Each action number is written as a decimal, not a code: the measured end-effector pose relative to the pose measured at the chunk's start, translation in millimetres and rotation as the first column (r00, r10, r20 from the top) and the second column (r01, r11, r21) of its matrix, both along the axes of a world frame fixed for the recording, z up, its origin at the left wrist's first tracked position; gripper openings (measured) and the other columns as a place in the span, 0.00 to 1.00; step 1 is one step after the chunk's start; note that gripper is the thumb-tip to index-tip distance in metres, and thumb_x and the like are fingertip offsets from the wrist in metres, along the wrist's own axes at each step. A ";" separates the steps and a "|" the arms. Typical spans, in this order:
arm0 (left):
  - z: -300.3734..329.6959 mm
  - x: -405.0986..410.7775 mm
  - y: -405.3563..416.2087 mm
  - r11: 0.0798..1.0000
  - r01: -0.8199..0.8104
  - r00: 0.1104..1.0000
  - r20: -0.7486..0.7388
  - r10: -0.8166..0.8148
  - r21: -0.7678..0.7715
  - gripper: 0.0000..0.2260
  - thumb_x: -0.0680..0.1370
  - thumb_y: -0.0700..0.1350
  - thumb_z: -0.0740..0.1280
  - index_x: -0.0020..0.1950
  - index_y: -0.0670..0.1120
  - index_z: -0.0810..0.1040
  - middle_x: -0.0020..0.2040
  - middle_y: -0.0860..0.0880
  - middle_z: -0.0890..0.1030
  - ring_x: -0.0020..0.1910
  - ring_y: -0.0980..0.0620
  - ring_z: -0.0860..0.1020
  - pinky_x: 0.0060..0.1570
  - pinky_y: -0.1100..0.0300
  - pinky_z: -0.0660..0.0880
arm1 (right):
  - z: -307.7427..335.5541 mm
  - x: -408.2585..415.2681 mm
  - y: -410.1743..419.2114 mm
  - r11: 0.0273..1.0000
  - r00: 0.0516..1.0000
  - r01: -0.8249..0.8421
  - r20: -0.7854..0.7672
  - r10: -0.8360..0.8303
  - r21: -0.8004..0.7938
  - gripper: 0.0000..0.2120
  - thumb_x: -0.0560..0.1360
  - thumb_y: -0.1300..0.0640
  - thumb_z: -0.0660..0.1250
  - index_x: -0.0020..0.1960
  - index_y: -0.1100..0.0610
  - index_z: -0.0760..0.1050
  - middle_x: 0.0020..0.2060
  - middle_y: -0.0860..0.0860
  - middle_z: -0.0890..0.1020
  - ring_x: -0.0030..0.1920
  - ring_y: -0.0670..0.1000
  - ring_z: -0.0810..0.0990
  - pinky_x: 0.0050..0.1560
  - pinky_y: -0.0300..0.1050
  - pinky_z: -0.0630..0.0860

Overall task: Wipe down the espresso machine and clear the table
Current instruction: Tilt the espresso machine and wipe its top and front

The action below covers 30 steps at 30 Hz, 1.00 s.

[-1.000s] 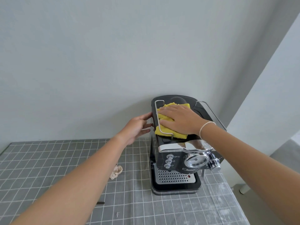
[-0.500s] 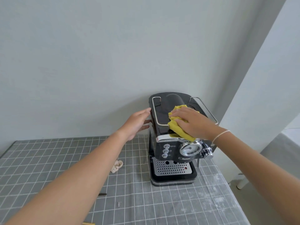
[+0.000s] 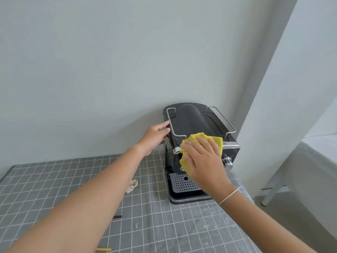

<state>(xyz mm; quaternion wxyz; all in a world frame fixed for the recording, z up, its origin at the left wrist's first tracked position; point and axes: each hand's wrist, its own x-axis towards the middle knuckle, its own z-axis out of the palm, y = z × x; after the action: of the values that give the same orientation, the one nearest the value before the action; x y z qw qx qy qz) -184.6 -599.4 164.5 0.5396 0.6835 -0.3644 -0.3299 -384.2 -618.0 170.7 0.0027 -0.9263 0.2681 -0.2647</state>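
A black and chrome espresso machine (image 3: 193, 123) stands at the back right of the table against the wall. My right hand (image 3: 202, 159) presses a yellow cloth (image 3: 198, 141) flat against the machine's front panel, hiding the buttons and gauge. My left hand (image 3: 155, 137) rests against the machine's upper left side, fingers spread along the edge by the wire rail. The perforated drip tray (image 3: 182, 183) shows below my right hand.
A grey checked tablecloth (image 3: 54, 179) covers the table. On it lie a crumpled paper scrap (image 3: 132, 186), a small dark stick (image 3: 117, 217), a tiny metal bit (image 3: 136, 225) and a yellow piece (image 3: 104, 249) at the bottom edge. A white wall corner and furniture stand to the right.
My right hand has slid the yellow cloth from the machine's top forward and down onto its front panel. My left hand stays on the left side.
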 end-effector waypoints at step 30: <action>26.6 -4.2 -13.8 0.975 -0.174 0.970 0.148 0.195 -0.140 0.18 0.80 0.50 0.54 0.68 0.47 0.69 0.68 0.50 0.71 0.68 0.51 0.68 0.68 0.59 0.61 | 5.9 -15.4 -25.1 0.987 0.993 0.043 0.100 -0.059 0.155 0.15 0.79 0.53 0.54 0.62 0.53 0.72 0.63 0.47 0.75 0.67 0.52 0.68 0.72 0.53 0.57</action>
<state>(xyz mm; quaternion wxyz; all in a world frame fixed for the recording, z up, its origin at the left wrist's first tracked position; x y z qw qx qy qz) -188.8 -613.2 191.1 0.5790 0.7033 -0.3616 -0.1983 -399.7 -643.1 176.6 0.0809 -0.9011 0.3109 -0.2913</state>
